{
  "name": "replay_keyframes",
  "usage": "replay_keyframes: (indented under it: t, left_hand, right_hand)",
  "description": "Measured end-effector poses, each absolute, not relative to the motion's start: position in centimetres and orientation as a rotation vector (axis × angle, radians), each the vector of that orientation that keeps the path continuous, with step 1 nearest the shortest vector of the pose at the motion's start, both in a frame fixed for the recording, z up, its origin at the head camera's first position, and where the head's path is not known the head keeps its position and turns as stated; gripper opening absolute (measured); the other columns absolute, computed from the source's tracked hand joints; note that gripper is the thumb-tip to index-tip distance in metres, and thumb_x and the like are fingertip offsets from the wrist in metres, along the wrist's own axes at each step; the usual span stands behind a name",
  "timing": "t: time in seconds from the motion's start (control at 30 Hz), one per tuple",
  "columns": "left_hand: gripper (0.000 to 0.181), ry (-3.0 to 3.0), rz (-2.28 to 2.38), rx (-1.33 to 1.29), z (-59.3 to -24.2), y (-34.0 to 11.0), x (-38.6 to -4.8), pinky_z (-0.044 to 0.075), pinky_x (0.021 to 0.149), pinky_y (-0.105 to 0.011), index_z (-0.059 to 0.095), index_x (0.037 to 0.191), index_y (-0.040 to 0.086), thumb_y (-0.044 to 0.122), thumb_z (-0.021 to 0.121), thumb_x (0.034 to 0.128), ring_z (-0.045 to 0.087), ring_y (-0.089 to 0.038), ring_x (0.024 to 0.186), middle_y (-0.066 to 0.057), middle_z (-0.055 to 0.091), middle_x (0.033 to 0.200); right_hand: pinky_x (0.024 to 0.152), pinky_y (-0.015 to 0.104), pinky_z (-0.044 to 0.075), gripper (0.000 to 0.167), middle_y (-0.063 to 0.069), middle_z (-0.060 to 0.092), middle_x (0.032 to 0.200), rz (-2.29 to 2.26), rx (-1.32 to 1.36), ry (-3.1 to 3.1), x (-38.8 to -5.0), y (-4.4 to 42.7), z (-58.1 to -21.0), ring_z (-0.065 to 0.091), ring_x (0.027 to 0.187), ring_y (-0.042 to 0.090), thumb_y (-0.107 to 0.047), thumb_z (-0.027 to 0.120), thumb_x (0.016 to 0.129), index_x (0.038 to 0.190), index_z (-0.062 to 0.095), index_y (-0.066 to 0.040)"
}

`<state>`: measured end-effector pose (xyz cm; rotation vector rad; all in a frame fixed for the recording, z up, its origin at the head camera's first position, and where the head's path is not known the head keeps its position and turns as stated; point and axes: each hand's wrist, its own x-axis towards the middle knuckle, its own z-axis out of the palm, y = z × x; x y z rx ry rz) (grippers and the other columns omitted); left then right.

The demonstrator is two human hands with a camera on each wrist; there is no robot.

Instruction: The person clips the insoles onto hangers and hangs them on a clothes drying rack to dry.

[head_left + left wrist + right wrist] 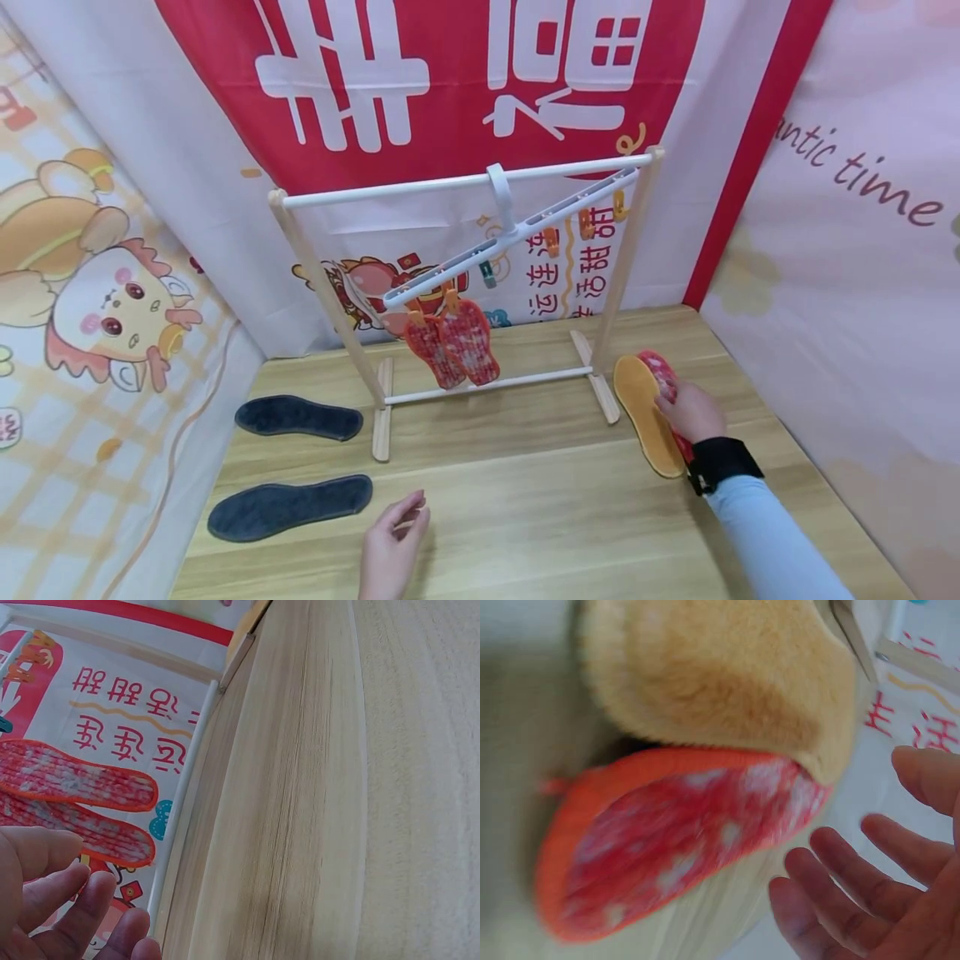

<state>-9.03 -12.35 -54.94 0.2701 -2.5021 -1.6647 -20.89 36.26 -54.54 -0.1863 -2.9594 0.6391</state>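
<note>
My right hand (697,412) is above a red patterned insole (658,368) at the right of the table. In the right wrist view its fingers (855,881) are spread and hold nothing, beside the insole's orange-edged end. A tan fuzzy insole (639,404) lies along the red one and partly over it. Low in the head view, my left hand (393,542) hovers with loosely bent fingers and nothing in them. Two red insoles (471,342) with orange edges hang overlapping from orange clips at the lower end of a tilted grey hanger (457,265).
The hanger hooks onto the white top bar (420,190) of a wooden-legged rack. Several spare clips (551,242) dangle from its higher side. Two dark insoles (300,417) lie at the left of the table (517,500). Printed cloth walls (847,333) stand around it.
</note>
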Motion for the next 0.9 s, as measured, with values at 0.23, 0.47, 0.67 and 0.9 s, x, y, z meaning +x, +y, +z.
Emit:
replay_keyframes:
  t: [0.23, 0.47, 0.67, 0.9]
  left_hand:
    - [0.025, -2.483, -1.641, 0.255, -54.6, -12.5, -9.5, 0.054, 0.077, -0.024, 0.072, 0.115, 0.002, 0.006, 0.073, 0.0899, 0.066, -0.015, 0.091, -0.007, 0.072, 0.105]
    - [0.025, -2.456, -1.632, 0.23, -54.6, -12.9, -9.7, 0.054, 0.077, -0.024, 0.073, 0.114, 0.001, 0.005, 0.073, 0.0892, 0.065, -0.012, 0.09, -0.007, 0.072, 0.103]
    - [0.025, -2.455, -1.6, 0.228, -54.6, -12.9, -10.1, 0.055, 0.077, -0.024, 0.073, 0.114, 0.003, 0.008, 0.073, 0.09, 0.066, -0.014, 0.091, -0.006, 0.072, 0.106]
    - [0.023, -2.418, -1.599, 0.163, -53.9, -13.0, -11.1, 0.054, 0.076, -0.022, 0.073, 0.113, 0.002, 0.008, 0.073, 0.0901, 0.066, -0.013, 0.09, -0.008, 0.073, 0.106]
  right_hand:
    - [0.09, 0.07, 0.041, 0.08, 0.042, 0.047, 0.128, 0.676, -0.296, -3.099, -24.4, 34.5, -55.2, 0.048, 0.111, 0.057, -0.041, 0.072, 0.088, 0.142, 0.039, 0.008]
    - [0.097, 0.067, 0.039, 0.09, 0.042, 0.046, 0.125, 0.578, -0.336, -3.176, -25.9, 33.4, -56.2, 0.046, 0.109, 0.054, -0.039, 0.079, 0.078, 0.137, 0.035, 0.013]
    - [0.094, 0.064, 0.043, 0.101, 0.045, 0.046, 0.116, 0.578, -0.305, -3.178, -26.2, 33.5, -56.4, 0.049, 0.104, 0.054, -0.03, 0.084, 0.07, 0.136, 0.025, 0.018]
    - [0.099, 0.058, 0.041, 0.084, 0.04, 0.045, 0.129, 1.133, -0.335, -2.977, -25.9, 34.9, -56.6, 0.049, 0.111, 0.05, -0.01, 0.076, 0.077, 0.141, 0.028, 0.015]
